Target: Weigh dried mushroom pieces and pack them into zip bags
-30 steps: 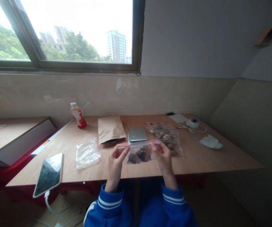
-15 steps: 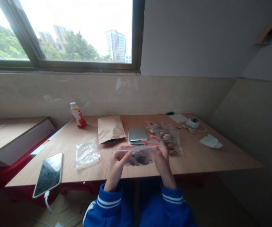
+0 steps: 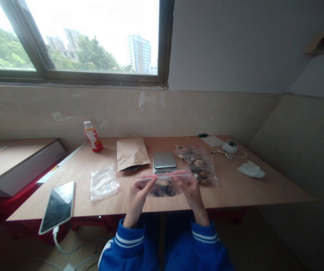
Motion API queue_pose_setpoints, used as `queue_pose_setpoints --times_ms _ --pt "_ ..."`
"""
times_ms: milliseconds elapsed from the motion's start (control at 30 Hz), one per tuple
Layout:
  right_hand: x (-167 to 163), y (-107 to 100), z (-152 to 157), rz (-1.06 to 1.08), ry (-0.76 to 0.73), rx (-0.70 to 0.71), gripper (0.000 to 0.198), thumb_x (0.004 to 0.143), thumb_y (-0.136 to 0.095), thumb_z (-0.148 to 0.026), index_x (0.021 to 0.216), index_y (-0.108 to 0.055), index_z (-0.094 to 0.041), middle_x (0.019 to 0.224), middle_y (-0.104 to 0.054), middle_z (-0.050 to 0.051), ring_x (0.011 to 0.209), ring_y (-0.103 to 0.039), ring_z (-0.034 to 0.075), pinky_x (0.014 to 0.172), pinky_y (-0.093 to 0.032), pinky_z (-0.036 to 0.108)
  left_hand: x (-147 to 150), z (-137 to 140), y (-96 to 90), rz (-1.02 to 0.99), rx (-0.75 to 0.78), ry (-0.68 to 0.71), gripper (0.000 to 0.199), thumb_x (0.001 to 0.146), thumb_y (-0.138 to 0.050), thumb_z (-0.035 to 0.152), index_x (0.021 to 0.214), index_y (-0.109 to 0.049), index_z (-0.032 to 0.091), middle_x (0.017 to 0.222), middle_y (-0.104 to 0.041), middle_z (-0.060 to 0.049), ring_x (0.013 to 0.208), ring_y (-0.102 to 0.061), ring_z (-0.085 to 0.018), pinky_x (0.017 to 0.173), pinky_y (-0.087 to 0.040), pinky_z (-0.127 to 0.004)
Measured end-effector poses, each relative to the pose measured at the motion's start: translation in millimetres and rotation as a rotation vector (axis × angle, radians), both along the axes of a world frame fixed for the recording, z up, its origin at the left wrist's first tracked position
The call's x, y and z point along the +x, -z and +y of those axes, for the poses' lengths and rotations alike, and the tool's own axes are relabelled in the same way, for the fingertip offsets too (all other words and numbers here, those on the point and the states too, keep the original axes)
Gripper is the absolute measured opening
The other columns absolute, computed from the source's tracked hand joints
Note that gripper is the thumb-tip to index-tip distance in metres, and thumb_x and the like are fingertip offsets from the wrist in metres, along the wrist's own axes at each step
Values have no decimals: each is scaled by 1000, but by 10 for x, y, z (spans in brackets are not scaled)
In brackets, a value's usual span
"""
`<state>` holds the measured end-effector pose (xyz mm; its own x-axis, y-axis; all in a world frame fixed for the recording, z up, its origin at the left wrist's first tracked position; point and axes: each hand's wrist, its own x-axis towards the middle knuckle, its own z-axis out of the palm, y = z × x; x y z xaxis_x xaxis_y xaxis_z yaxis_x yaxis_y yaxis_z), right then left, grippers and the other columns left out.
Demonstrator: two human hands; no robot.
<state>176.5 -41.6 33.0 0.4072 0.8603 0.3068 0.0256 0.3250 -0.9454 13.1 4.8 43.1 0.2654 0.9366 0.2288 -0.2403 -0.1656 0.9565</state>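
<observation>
A clear zip bag (image 3: 166, 189) with dark and tan stone-like pieces inside hangs between my hands above the table's front edge. My left hand (image 3: 140, 192) pinches its top strip near the left end, thumb on the near side. At the other end my right hand (image 3: 189, 190) grips the same strip between thumb and fingers. Just beyond the bag sits a small digital scale (image 3: 164, 160) with a bare metal plate. To its right lie several more zip bags (image 3: 203, 171) of stones.
On the wooden table (image 3: 224, 195) are a brown paper pouch (image 3: 132, 153), a crumpled clear plastic bag (image 3: 104, 183), a drink bottle (image 3: 92, 137) and a white camera (image 3: 230, 146) with its cable. A phone (image 3: 57, 207), plugged into a cable, overhangs the front left edge. A white cloth-like item (image 3: 251, 169) lies right.
My right hand's raised fingers have come down and closed on the bag's top strip. The strip is now pulled straighter between both hands.
</observation>
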Motion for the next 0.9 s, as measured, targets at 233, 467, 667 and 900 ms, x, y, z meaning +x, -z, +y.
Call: queue_pose_setpoints --times_ms 233,467,667,900 --pt "-7 24 4 32 -36 34 18 75 -72 -38 85 -69 -23 86 -74 5 83 -69 23 78 -55 36 19 -26 -3 3 -22 -28 25 76 -70 38 84 -73 15 81 -73 -8 71 -70 -22 63 -58 -31" --pt "-42 -45 0 23 -56 103 9 79 -69 -35 78 -71 -26 89 -74 4 87 -68 23 84 -53 38 17 -45 -20 26 -42 -42 27 73 -72 40 80 -75 14 71 -74 -7 61 -69 -22 56 -57 -30" --pt "-34 -11 18 -50 83 67 12 78 -69 -34 79 -73 -23 86 -74 6 86 -67 23 83 -53 39 22 -52 -11 47 -62 -82 23 71 -74 36 80 -76 15 77 -75 -7 77 -70 -24 69 -57 -33" --pt "-47 9 41 -11 82 66 14 76 -70 -37 77 -72 -23 83 -74 6 83 -67 22 79 -54 36 31 -60 -21 17 -75 -123 26 69 -75 38 79 -76 14 70 -75 -7 65 -70 -23 60 -57 -31"
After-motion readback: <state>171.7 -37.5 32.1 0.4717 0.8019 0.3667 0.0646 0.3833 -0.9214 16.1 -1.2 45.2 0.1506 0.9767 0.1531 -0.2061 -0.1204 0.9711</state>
